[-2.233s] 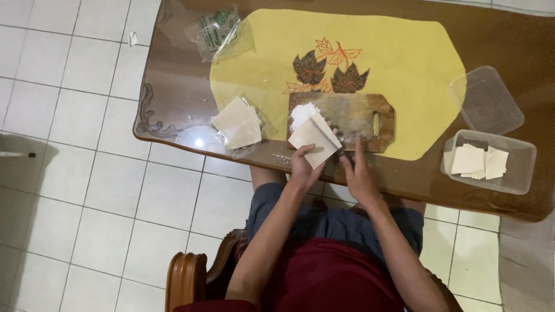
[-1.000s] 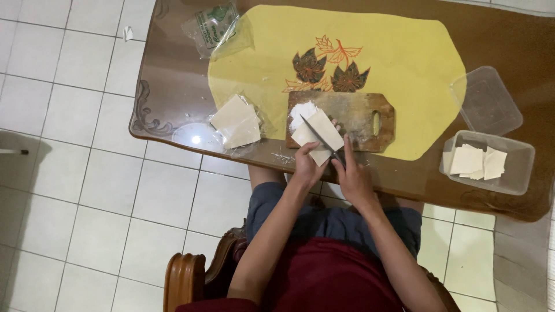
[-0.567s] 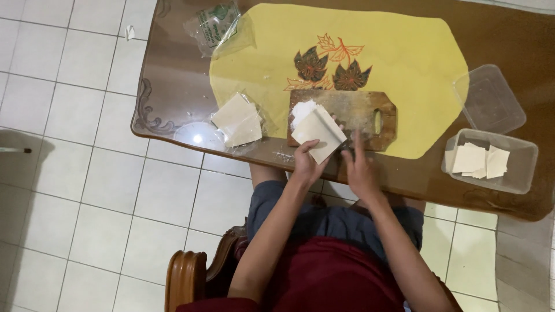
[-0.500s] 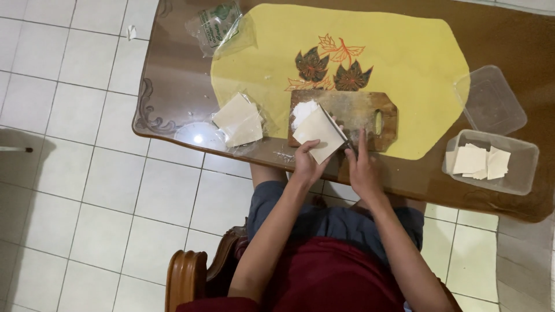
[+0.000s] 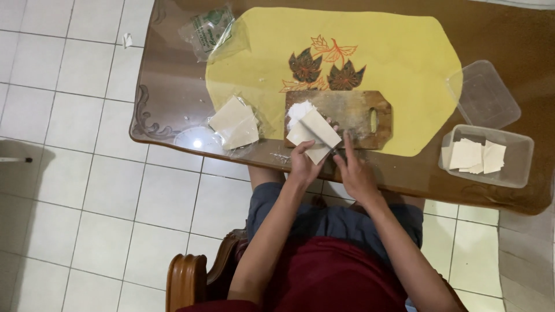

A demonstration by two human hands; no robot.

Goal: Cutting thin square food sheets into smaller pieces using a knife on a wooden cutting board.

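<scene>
She's sitting at the glass-topped table (image 5: pixel 173 110), and the left hand (image 5: pixel 304 164) is pinching a small stack of pale dough sheets (image 5: pixel 315 132) at its near corner, over the left end of the wooden cutting board (image 5: pixel 358 115). The right hand (image 5: pixel 355 173) is pressing down just beside it, fingers closed around something thin, perhaps a blade; I cannot tell what from here. Those sheets are looking light, soft and floppy, likely to tear or stick, so holding them flat by an edge seems wisest. The stack's long axis is running diagonally, from near-left up toward far-right. Another pile of sheets (image 5: pixel 234 122) is lying on clear wrap to the left. A clear tub (image 5: pixel 517 167) of cut squares (image 5: pixel 474 156) is sitting at the right, its lid (image 5: pixel 483 95) behind it.
</scene>
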